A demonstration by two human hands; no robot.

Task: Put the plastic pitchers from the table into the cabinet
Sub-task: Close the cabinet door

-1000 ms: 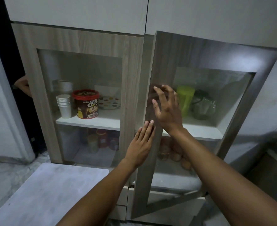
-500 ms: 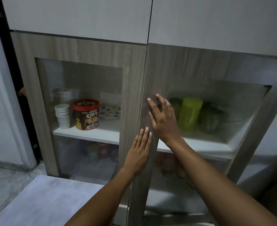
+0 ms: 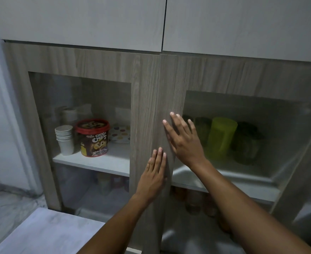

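Already the plastic pitchers point(image 3: 222, 138) sit inside the cabinet point(image 3: 103, 59), on the right-hand shelf point(image 3: 224, 182) behind the glass of the right door point(image 3: 171, 85) — a bright green one in the middle with darker green ones close on either side, their outlines blurred by the pane. They look light, stiff and smooth; empty, each would lift easily by its handle or around the body, though I cannot make out any handle through the glass. Packed touching or nearly so, they could knock together if one were drawn out.

Both hands lie flat on the wood, holding nothing. The right hand point(image 3: 184, 142) spreads its fingers wide across the inner stile of the right door, fingertips just reaching the glass edge. The left hand point(image 3: 155, 173) rests below it with fingers straight and close together, over the seam where the 2 doors meet.

That door looks shut or nearly shut, its edge flush with the left door point(image 3: 141, 107). Behind the left pane stand paper cups point(image 3: 64, 140) and a cereal tub point(image 3: 93, 138). The table point(image 3: 41, 233) juts in at lower left, near the cabinet's foot, so room to step is tight there; no pitchers show on its visible part — the task seems close to finished.
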